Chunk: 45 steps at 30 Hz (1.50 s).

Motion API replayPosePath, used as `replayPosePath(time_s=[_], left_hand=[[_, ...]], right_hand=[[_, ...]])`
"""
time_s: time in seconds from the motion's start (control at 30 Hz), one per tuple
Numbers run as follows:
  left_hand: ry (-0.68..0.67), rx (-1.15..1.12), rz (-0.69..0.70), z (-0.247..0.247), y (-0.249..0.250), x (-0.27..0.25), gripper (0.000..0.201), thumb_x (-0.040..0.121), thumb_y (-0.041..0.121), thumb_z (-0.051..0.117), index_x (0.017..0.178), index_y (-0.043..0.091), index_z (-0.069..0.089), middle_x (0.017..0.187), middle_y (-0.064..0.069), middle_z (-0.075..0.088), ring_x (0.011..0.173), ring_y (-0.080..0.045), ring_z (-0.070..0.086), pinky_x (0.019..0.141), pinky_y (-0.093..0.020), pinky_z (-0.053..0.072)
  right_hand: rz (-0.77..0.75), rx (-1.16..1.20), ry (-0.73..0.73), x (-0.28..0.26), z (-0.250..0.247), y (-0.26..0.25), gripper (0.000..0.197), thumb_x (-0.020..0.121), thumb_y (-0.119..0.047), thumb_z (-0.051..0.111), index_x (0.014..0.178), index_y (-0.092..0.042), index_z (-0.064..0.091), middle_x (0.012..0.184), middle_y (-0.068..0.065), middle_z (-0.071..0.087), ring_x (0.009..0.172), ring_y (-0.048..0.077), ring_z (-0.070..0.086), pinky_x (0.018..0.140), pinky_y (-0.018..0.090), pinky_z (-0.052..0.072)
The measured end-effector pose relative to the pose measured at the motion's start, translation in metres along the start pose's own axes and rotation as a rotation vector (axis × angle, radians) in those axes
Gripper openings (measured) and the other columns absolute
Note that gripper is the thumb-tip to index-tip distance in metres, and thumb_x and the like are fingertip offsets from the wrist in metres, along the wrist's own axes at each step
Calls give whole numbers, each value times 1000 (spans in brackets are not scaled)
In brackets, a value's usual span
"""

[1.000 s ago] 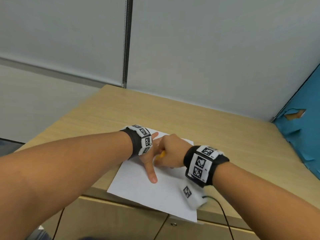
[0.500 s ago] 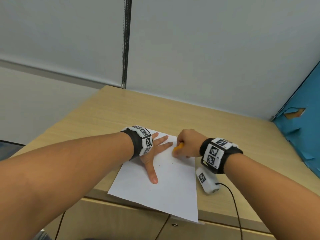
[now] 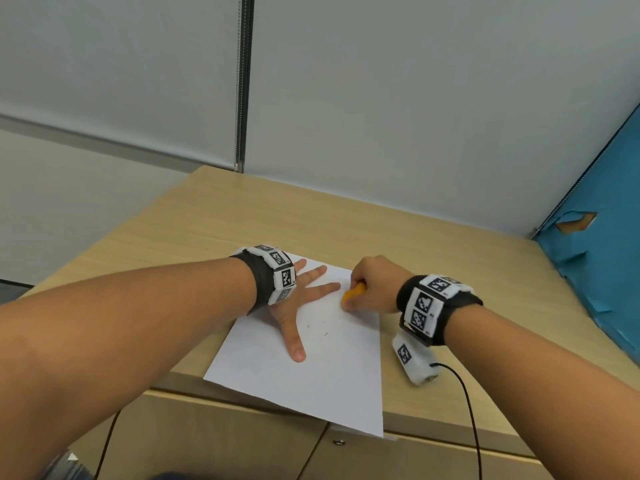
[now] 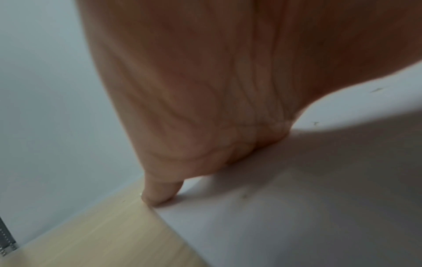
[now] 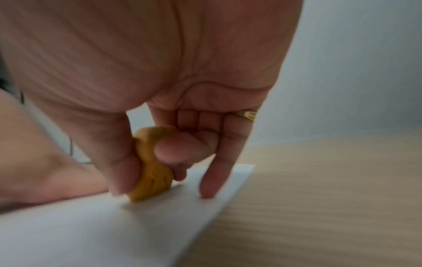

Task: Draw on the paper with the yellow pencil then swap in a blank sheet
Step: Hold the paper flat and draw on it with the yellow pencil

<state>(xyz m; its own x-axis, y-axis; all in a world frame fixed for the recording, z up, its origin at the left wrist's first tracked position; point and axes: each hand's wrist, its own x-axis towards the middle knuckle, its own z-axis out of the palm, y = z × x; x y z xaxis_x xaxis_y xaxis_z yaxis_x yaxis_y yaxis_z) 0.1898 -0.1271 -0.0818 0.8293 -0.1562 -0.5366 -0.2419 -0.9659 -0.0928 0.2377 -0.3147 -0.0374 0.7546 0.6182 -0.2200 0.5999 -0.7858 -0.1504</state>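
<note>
A white sheet of paper lies on the wooden table, its near corner hanging over the front edge. My left hand lies flat on the sheet's left part with fingers spread, pressing it down; the left wrist view shows the palm on the paper. My right hand grips a short, stubby yellow pencil near the sheet's far right edge. In the right wrist view the pencil is pinched between thumb and fingers, its tip on the paper. A few faint marks show mid-sheet.
A blue torn panel rises along the table's right side. A grey wall with a hanging bead cord stands behind. A white camera unit with a black cable hangs under my right wrist. Cabinet doors sit below the front edge.
My right hand with the pencil moved right and away from over my left hand toward the sheet's far right edge. My left hand stayed flat on the paper.
</note>
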Motion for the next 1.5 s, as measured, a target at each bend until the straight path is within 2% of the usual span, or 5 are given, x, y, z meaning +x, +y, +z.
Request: replayPosePath(time_s=[0.1,0.23,0.4,0.57,1.5], left_hand=[[-7,35,-4,-2,2,-2,144,39,93,67,135,61,-36,157,7,-42,147,-39,-29,112,-72,-5],[-34,56,-8,-7,3,-5,141,47,90,69,136,59,-36,156,4,-44,146,-40,-31,114,-69,-4],[-10,29,-3,-4,5,-5,144,43,89,71,137,61,-35,157,2,-42,146,-42,-30,113,-69,-6],[-30,76,-8,-9,6,-11,139,51,89,69,139,57,-34,156,3,-43,146,-40,-30,115,-67,-3],[-17,6,-26,-6,7,-8,142,50,85,73,142,57,-31,159,4,-39,147,-41,-27,114,-71,-3]], right_hand=[[-38,-27,21,-7,8,-6,29,80,-37,75,78,-8,73,78,10,72,75,29,69,66,38,57],[-180,-69,-123,-27,13,-27,28,81,-43,79,81,-15,74,69,-9,61,60,7,54,60,28,49],[-38,-32,36,-6,6,-7,33,77,-39,76,75,-6,71,67,4,65,64,22,59,57,32,50],[-215,-46,-111,-38,23,-36,28,77,-42,79,71,-16,71,67,-5,65,64,14,59,62,33,53],[53,51,-19,-4,4,5,26,81,-38,82,76,-14,73,70,2,73,60,15,69,62,32,58]])
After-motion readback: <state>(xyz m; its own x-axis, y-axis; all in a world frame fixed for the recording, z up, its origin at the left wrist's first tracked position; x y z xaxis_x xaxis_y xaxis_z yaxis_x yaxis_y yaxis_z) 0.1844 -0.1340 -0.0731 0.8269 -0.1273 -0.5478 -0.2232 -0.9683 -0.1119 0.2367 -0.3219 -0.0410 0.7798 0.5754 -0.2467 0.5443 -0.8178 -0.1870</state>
